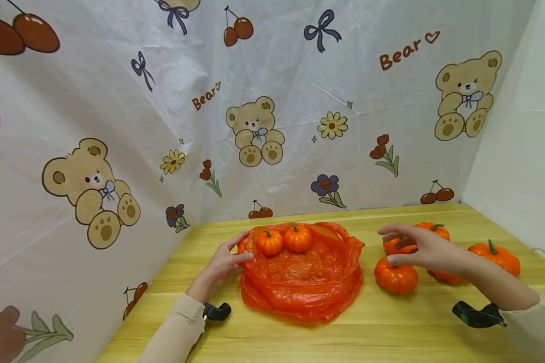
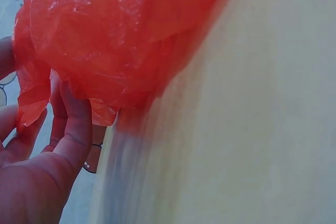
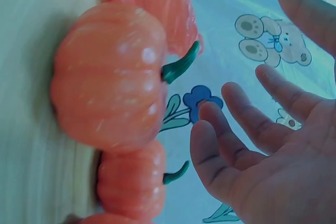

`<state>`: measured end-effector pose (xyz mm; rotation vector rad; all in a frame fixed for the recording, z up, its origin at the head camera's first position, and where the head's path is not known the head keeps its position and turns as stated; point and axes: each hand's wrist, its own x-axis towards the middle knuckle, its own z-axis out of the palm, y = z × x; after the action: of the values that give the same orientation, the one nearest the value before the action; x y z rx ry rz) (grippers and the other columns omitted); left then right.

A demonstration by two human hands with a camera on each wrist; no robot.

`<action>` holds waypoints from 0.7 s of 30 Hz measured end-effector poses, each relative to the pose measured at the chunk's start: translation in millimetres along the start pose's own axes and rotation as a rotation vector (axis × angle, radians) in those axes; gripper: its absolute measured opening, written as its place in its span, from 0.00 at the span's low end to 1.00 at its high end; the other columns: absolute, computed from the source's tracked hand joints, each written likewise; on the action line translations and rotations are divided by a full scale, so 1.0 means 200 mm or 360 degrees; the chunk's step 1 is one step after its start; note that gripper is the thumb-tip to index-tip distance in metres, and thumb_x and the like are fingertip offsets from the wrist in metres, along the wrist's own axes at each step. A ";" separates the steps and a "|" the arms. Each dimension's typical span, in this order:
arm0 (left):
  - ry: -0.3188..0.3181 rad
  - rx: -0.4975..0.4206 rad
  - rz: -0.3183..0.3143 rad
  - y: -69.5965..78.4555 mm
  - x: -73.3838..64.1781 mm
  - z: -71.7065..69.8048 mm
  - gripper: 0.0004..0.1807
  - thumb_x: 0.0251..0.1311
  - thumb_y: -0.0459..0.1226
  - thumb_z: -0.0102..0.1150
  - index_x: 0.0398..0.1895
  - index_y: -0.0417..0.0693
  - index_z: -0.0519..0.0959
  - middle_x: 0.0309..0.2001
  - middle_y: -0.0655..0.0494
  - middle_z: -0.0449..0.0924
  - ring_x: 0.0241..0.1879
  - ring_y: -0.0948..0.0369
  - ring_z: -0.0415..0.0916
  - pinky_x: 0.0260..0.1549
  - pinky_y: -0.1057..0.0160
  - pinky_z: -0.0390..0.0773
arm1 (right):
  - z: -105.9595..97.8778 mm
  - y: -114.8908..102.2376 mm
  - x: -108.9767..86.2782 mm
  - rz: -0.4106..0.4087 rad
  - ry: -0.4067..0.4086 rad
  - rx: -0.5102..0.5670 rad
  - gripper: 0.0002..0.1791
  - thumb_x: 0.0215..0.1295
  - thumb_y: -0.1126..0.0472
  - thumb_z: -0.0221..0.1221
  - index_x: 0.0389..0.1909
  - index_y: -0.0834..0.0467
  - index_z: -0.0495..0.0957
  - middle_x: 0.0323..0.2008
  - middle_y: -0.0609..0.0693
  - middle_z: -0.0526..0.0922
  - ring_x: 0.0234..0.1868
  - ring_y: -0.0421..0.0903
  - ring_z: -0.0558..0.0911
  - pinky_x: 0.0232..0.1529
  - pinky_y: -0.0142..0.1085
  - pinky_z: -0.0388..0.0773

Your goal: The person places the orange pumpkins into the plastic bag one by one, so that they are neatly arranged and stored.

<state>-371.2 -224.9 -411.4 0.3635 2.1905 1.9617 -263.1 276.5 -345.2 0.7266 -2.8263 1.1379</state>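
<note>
A thin red plastic bag point(image 1: 300, 297) lies spread open on the table, with two small orange toy pumpkins point(image 1: 298, 240) in its far left part. At the bag's left rim, my left hand point(image 1: 222, 264) holds the edge between thumb and fingers; crumpled red film hangs among the fingers point(image 2: 76, 129) in the left wrist view. To the right of the bag, my right hand point(image 1: 429, 251) hovers over a group of pumpkins, its fingers spread and nothing in them. Closest below it is a ribbed orange pumpkin point(image 3: 113, 77) with a green stem.
More orange pumpkins stand at the right, including a larger one point(image 1: 499, 259) beyond my right forearm. The wooden table point(image 1: 372, 338) meets a bear-printed cloth point(image 1: 290, 186) at the back and left. A white wall point(image 1: 513, 166) closes the right side.
</note>
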 end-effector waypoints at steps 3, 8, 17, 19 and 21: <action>0.0011 0.0007 0.0011 0.00 0.00 0.00 0.44 0.62 0.28 0.67 0.81 0.57 0.62 0.81 0.45 0.52 0.70 0.42 0.70 0.52 0.54 0.87 | 0.00 0.02 -0.02 -0.0006 -0.0004 0.0015 0.37 0.66 0.52 0.69 0.72 0.56 0.67 0.66 0.63 0.76 0.62 0.63 0.79 0.54 0.41 0.84; -0.0006 0.0005 0.0001 0.00 0.00 0.00 0.45 0.63 0.28 0.67 0.81 0.57 0.61 0.82 0.45 0.51 0.70 0.42 0.69 0.53 0.54 0.86 | 0.02 0.07 -0.04 -0.0025 -0.0054 0.0152 0.39 0.65 0.55 0.70 0.73 0.57 0.65 0.69 0.65 0.72 0.65 0.69 0.75 0.54 0.32 0.83; -0.0010 0.0000 -0.0002 0.01 -0.01 0.00 0.45 0.62 0.27 0.67 0.81 0.56 0.61 0.81 0.45 0.52 0.69 0.43 0.70 0.52 0.55 0.87 | 0.05 0.16 -0.04 -0.0004 -0.0062 0.0091 0.40 0.63 0.51 0.71 0.73 0.53 0.66 0.69 0.59 0.74 0.66 0.59 0.77 0.57 0.28 0.79; -0.0016 -0.0005 0.0005 0.01 0.00 0.00 0.45 0.62 0.27 0.67 0.81 0.55 0.60 0.81 0.45 0.52 0.69 0.43 0.70 0.51 0.55 0.87 | 0.06 0.17 -0.04 0.0009 -0.0071 0.0093 0.39 0.63 0.51 0.71 0.73 0.52 0.67 0.68 0.59 0.75 0.65 0.54 0.78 0.57 0.28 0.78; -0.0023 -0.0009 0.0016 0.00 0.00 -0.01 0.45 0.62 0.28 0.67 0.81 0.54 0.60 0.81 0.45 0.52 0.69 0.43 0.70 0.51 0.55 0.87 | 0.06 0.18 -0.04 0.0018 -0.0082 0.0106 0.39 0.63 0.51 0.71 0.73 0.52 0.67 0.68 0.60 0.75 0.64 0.50 0.79 0.57 0.27 0.78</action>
<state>-371.0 -226.1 -410.4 0.3875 2.1782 1.9632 -269.1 294.7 -380.1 0.7556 -2.8506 1.2380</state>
